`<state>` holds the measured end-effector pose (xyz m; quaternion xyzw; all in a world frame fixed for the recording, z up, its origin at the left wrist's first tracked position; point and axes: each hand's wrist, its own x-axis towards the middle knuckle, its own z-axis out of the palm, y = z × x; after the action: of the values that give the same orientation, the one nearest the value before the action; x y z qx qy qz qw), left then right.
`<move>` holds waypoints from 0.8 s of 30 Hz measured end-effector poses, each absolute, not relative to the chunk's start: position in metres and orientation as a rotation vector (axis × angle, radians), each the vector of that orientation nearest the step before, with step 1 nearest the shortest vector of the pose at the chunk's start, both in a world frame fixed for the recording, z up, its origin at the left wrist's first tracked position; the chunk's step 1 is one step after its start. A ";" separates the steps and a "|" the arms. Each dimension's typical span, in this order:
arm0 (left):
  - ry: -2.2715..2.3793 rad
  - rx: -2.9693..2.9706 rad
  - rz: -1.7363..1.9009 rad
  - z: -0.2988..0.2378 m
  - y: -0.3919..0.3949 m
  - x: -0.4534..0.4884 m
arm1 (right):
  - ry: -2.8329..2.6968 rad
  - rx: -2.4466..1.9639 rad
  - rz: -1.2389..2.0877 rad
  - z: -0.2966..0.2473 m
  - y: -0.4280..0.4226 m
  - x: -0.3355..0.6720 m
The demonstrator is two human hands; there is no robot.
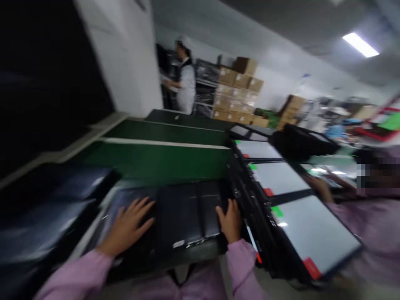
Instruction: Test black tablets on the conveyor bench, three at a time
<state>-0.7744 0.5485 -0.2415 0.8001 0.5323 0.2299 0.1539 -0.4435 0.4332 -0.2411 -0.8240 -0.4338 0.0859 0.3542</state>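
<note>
My left hand [129, 225] lies flat with spread fingers on a dark, glossy sheet or panel at the near side of the green table. To its right is a flat black panel [179, 212], with a white label and short bright bits along its near edge. My right hand [230, 223] is at the right end of the black panels, thumb apart from the fingers and pointing forward. It is open, touching or very close to the panel's right edge; blur hides the exact contact. No grasped object shows in either hand.
Stacked dark panels with pale screens [315, 233] and green and red tabs stand close on the right. Glossy dark packages [46, 225] are piled on the left. A co-worker in a pink sleeve [368, 221] is at far right; another person [186, 83] stands behind, near cardboard boxes [236, 98].
</note>
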 end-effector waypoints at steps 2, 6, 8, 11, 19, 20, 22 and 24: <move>1.506 2.386 0.450 -0.244 0.532 -0.788 | -1.170 -2.162 0.244 -0.246 0.438 -0.438; 1.550 2.390 0.295 -0.238 0.528 -0.777 | -1.244 -2.193 0.250 -0.252 0.447 -0.432; 1.590 2.367 0.316 -0.234 0.528 -0.770 | -1.260 -2.204 0.227 -0.253 0.446 -0.429; 1.662 2.352 0.404 -0.232 0.522 -0.765 | -1.280 -2.231 0.159 -0.256 0.443 -0.426; 1.781 2.302 0.364 -0.231 0.554 -0.761 | -1.269 -2.277 0.132 -0.257 0.443 -0.427; 1.763 2.311 0.358 -0.229 0.567 -0.760 | -1.264 -2.275 0.131 -0.256 0.442 -0.428; 1.717 2.339 0.375 -0.226 0.591 -0.758 | -1.257 -2.256 0.137 -0.254 0.442 -0.428; 1.695 2.361 0.415 -0.225 0.610 -0.757 | -1.247 -2.224 0.149 -0.253 0.443 -0.429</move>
<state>-0.7567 0.6099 -0.2254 0.7999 0.5744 0.1405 0.1028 -0.4290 0.4428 -0.2532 -0.8334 -0.4673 0.0560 0.2897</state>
